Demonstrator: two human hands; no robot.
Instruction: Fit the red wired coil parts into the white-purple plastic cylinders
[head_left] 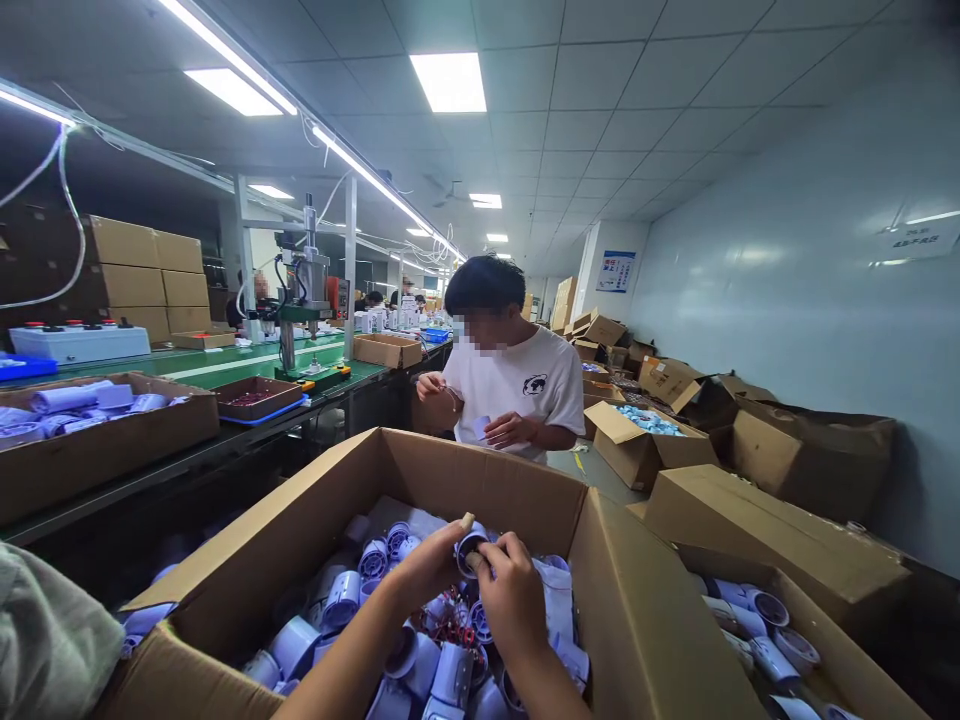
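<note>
In the head view, a white plastic cup [467, 547] sits at the centre of the frame, a little below the middle, above the heap in a big cardboard box [480, 468]. The left hand [435, 558] is clamped around the cup from its left side, thumb up by the rim, the other fingers mostly hidden. The right hand [514, 595] comes in from the lower right, thumb and forefinger drawn close together at the open mouth. Whether they pinch the rim or something small inside cannot be told.

The cup lies between the two hands, just beyond the right fingertips and against the left palm. Its round, dark mouth is turned toward the wearer and the right hand; its long axis seems to run away from the viewer, though the far end is hidden.

The cup's wall looks smooth, hard and slightly glossy. Below it lie similar short cylinders [342, 598], some with spoked round ends, tumbled at many angles around a loose tangle of thin red wires [459, 630]. The box is matte brown board with stiff, straight walls. Beyond its far wall, near the centre, a co-worker [521, 375] in a white T-shirt holds a small pale part [481, 429]. At lower right, another carton holds more smooth cylinders [772, 608].
</note>
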